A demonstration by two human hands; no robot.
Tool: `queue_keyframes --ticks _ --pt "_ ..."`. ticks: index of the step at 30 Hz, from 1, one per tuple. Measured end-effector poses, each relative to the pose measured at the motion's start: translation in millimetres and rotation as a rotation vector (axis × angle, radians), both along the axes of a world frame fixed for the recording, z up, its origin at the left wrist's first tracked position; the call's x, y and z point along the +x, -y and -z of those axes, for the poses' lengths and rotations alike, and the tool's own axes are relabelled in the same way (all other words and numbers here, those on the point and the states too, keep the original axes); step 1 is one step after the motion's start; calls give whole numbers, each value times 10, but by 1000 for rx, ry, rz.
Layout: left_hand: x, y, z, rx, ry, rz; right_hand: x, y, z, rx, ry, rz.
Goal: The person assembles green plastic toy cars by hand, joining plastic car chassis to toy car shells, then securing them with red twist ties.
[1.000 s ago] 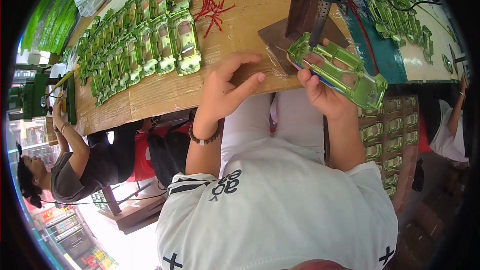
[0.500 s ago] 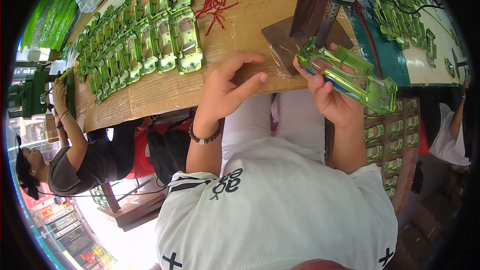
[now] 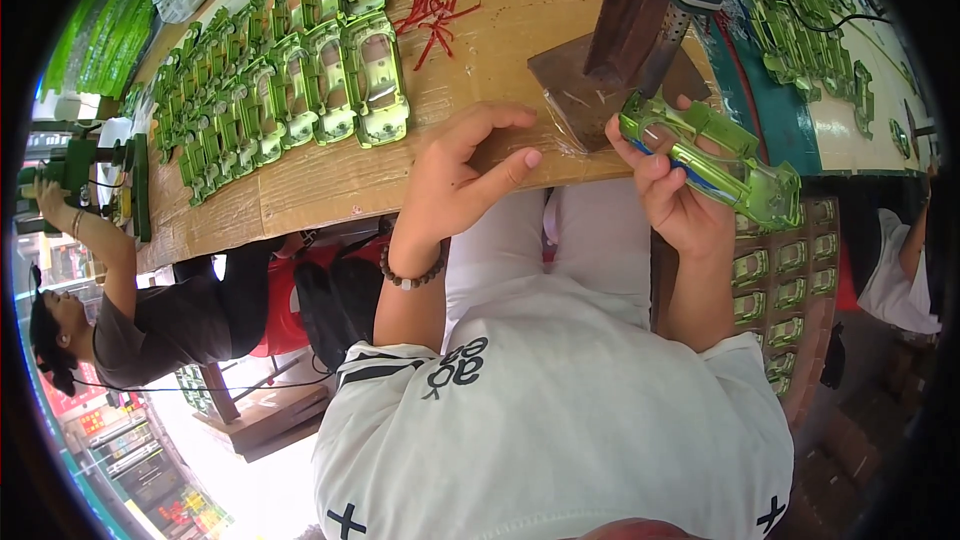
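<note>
My right hand (image 3: 683,205) is closed round a shiny green plastic car-body-shaped shell (image 3: 757,192), which is tilted, with a strip of blue along its lower side. The far end of the shell lies just below the metal nozzle (image 3: 664,52) of a hot air gun; I cannot tell if they touch. My left hand (image 3: 463,177), with a beaded bracelet at the wrist, hovers over the table's front edge. Its thumb and fingers are apart, and it holds nothing.
Rows of similar green shells (image 3: 380,80) cover the left of the table (image 3: 480,60), beside red wire scraps (image 3: 430,20). A brown metal stand (image 3: 570,75) holds the gun. More shells (image 3: 800,30) lie right, others in a tray (image 3: 765,295) below. A co-worker (image 3: 160,325) sits left.
My right hand and the green shell have shifted slightly right and down. My left hand stays nearly as it was. The co-worker's hand has moved left onto the green machine.
</note>
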State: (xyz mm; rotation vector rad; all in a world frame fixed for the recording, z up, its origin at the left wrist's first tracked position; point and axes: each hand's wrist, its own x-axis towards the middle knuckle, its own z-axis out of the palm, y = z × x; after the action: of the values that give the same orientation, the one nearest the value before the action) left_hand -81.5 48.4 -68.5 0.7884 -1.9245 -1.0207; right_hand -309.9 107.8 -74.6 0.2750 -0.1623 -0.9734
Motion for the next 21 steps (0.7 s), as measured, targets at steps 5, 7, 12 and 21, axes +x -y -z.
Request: queue_keyframes --ticks 5,7,12,21 --pt "-4 -4 4 12 -22 1 -7 28 32 10 -9 32" --pt "2 -1 -4 -6 7 -1 -4 47 50 -24 -36 45" --pt "-4 -2 -3 -7 -1 5 16 40 55 -98 -96 100" --pt "10 3 1 -21 -9 3 -3 -6 84 -63 -145 108"
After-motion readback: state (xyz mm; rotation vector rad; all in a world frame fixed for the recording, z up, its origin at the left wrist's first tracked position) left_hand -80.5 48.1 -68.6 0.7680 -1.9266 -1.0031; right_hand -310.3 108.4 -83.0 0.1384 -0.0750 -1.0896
